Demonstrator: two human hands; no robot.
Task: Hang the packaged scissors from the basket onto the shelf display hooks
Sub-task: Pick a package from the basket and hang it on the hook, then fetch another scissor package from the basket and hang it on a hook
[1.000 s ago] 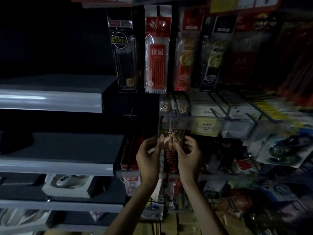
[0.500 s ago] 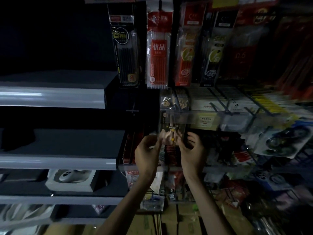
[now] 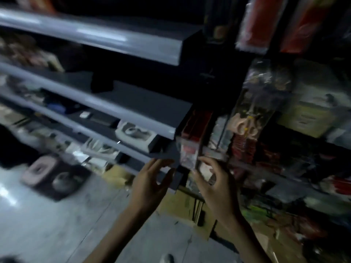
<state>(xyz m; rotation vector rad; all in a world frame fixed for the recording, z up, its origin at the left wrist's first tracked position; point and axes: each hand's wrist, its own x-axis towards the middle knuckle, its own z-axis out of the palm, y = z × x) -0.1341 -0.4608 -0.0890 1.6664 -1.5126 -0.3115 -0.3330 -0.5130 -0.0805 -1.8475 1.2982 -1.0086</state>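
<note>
The clear packet of scissors (image 3: 247,120), with pinkish handles showing through the plastic, hangs among other packets on the dark display rack at the right. Neither hand touches it. My left hand (image 3: 152,183) is below and to its left, fingers spread, holding nothing. My right hand (image 3: 214,183) is right of the left hand and below the packet, fingers apart and curled, also holding nothing. The frame is blurred and tilted. No basket is in view.
Grey shelves (image 3: 133,118) run from the left, with white boxed goods (image 3: 135,133) on the lower levels. Red packets (image 3: 254,21) hang above the scissors. Cardboard boxes (image 3: 182,202) stand at the rack's foot, and the grey floor (image 3: 47,215) lies at lower left.
Both hands have let go of the scissors packet and dropped below it, leaving it hanging. The view has swung down and to the left and has tilted.
</note>
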